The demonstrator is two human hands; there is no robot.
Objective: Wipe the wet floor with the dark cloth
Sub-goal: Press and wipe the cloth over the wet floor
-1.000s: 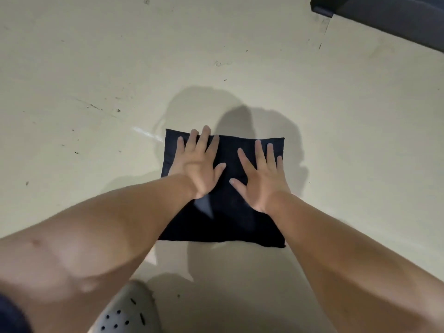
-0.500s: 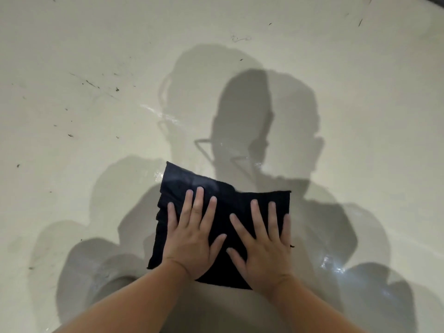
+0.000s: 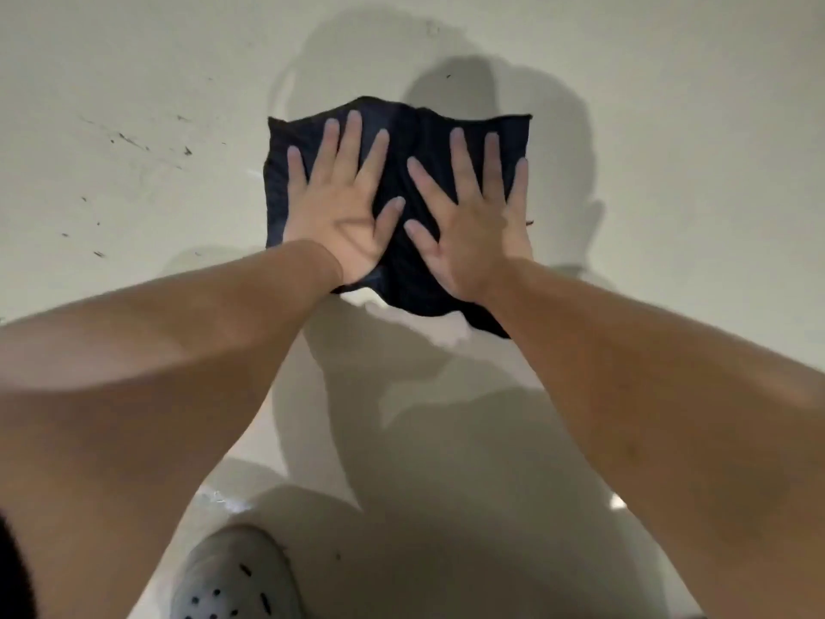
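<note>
Dark cloth (image 3: 402, 140), rumpled, flat on pale floor (image 3: 669, 127) beneath both palms: left hand (image 3: 343, 216) and right hand (image 3: 473, 230) side by side, fingers (image 3: 352, 136) spread wide, pressing; grey perforated shoe (image 3: 236, 578) nearer the body.

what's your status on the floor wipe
Both hands, left and right, flat and open on dark cloth. Cloth bunched, pressed to floor. Nothing in the way.
</note>
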